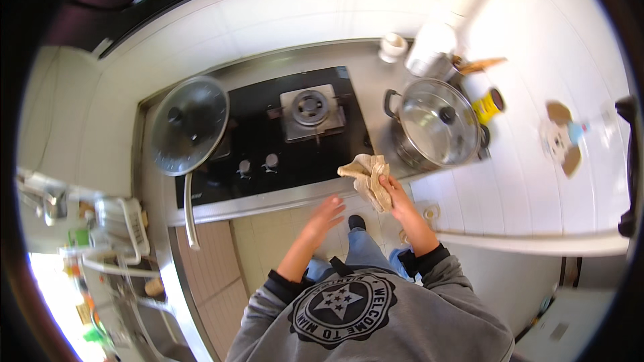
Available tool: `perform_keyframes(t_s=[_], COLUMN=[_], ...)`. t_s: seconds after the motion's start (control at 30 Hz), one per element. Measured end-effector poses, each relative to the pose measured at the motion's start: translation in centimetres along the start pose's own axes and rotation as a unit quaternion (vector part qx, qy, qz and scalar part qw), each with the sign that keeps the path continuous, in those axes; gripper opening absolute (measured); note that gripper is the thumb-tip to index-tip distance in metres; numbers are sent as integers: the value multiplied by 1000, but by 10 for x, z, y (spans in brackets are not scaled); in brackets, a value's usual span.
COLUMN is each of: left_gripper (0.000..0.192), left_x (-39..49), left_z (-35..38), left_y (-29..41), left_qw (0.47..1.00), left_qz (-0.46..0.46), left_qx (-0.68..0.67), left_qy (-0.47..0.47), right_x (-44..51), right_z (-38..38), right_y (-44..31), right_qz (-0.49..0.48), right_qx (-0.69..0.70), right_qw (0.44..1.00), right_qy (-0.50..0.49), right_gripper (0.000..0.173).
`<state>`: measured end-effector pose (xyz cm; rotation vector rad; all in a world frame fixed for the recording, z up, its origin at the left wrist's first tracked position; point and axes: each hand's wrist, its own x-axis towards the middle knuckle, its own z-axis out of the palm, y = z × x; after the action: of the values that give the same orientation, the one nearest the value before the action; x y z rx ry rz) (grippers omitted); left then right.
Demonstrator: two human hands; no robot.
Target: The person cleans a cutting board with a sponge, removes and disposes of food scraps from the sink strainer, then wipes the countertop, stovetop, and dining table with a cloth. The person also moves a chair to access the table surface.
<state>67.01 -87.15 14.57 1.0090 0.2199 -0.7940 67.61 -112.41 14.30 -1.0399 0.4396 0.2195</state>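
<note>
My right hand (399,200) grips a crumpled tan cloth (371,181) near the front edge of the steel counter. Left of it, my left hand (326,217) is raised with its fingers apart and holds nothing. Beyond both hands lies a black glass gas hob (256,161) with a bare burner (311,107) at its right side. A lidded frying pan (191,125) covers the hob's left side, its metal handle pointing towards me. To the right of the hob stands a large steel pot with a glass lid (440,123).
Behind the pot are a white mortar (392,48), a utensil holder with wooden tools (480,65) and a yellow container (487,106). A dish rack (121,226) and a sink (161,329) are at the left. A tiled wall (513,181) borders the right side.
</note>
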Motion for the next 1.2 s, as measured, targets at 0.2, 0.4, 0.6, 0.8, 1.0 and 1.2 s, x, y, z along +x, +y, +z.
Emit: perform_keyframes(t_s=[0.2, 0.4, 0.6, 0.8, 1.0, 1.2], left_gripper=[83, 49, 32, 38, 44, 48], left_x=[2, -98, -236, -368, -475, -554], left_z=[25, -34, -115, -177, -235, -273], left_y=[16, -1, -47, -98, -113, -89], left_qw=[992, 921, 816, 735, 582, 422], left_qz=[14, 134, 215, 306, 399, 297], left_qx=[-25, 24, -39, -137, -127, 218], left_qy=[123, 364, 535, 590, 697, 828], right_x=[29, 26, -45, -134, -188, -219], right_z=[35, 147, 276, 392, 493, 585], right_y=[2, 57, 142, 254, 331, 383], right_qz=[232, 377, 386, 356, 389, 41], right_qx=[-22, -67, -208, -336, -177, -284], right_qw=[941, 823, 719, 731, 754, 725], right_qy=[-247, -419, -539, -475, -499, -627], right_gripper=[43, 63, 70, 41, 35, 23])
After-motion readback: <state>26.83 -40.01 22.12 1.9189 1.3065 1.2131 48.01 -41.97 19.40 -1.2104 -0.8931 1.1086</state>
